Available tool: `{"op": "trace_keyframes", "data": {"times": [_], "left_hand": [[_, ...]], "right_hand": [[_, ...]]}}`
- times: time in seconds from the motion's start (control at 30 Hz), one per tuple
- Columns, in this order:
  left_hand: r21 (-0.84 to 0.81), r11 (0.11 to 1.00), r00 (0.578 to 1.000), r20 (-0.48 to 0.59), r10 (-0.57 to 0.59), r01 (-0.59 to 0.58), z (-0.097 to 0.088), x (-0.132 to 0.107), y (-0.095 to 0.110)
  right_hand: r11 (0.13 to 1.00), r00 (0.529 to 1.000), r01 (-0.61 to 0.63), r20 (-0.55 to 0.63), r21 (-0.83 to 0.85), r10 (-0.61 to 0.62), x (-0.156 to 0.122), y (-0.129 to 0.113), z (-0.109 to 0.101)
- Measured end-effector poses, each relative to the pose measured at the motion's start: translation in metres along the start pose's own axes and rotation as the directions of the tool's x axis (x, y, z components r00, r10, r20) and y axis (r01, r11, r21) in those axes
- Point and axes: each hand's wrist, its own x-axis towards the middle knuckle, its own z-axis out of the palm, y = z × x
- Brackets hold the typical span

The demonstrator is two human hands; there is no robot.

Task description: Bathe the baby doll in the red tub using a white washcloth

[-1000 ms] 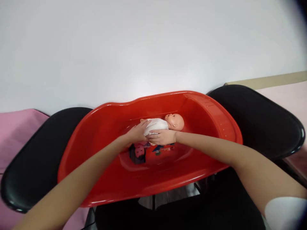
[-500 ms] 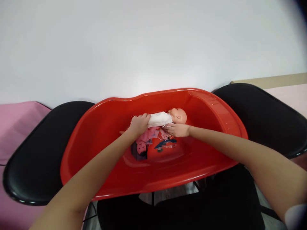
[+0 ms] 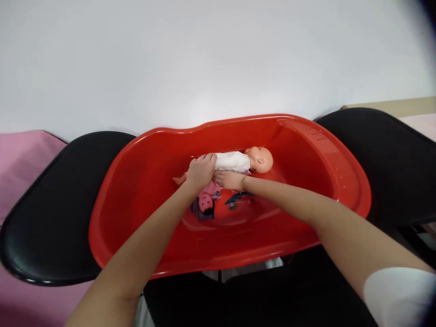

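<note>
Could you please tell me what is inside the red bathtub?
The bathtub holds a white-clothed baby doll and, on its floor, a printed picture; the left hand and right hand hide parts of both.

Red tub [image 3: 136, 186], wht doll outfit [image 3: 234, 161], blk seats [image 3: 57, 218]

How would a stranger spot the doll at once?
Find the red tub between two black seats. Inside, partly under the left hand, lies the doll. Its bald head and white clothing set it apart from the flat, dark-haired printed figure beside it.
</note>
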Motion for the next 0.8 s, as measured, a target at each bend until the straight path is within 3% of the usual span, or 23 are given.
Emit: {"op": "trace_keyframes", "data": {"times": [0.13, 0.23, 0.37, 0.5, 0.7, 0.8], "left_hand": [[-0.012, 1.0, 0.999, -0.016, 0.029, -0.029, 0.005, -0.003, -0.003], [-0.027, 0.999, 0.998, -0.035, 0.043, -0.044, 0.008, -0.005, -0.004], [-0.017, 0.998, 0.998, -0.041, 0.056, -0.057, 0.01, -0.004, -0.005], [-0.033, 0.998, 0.999, -0.015, 0.045, -0.046, 0.008, -0.002, -0.005], [-0.046, 0.999, 0.999, 0.049, 0.021, -0.019, -0.004, -0.001, -0.003], [-0.017, 0.999, 0.997, 0.075, 0.028, -0.027, -0.006, 0.0, -0.002]], "right_hand": [[0.993, 0.998, -0.028, 0.052, -0.112, 0.034, -0.078, 0.016, -0.003], [0.995, 0.997, -0.007, 0.074, -0.095, 0.014, -0.113, 0.015, -0.021], [0.983, 0.987, 0.158, 0.001, -0.091, -0.159, -0.106, -0.008, -0.057], [0.992, 0.993, 0.104, -0.04, -0.073, -0.107, -0.094, -0.01, -0.085], [0.989, 0.988, -0.061, 0.152, 0.137, 0.039, -0.149, 0.033, -0.073], [0.985, 0.986, -0.04, 0.164, 0.165, 0.012, -0.165, 0.036, -0.068]]}}
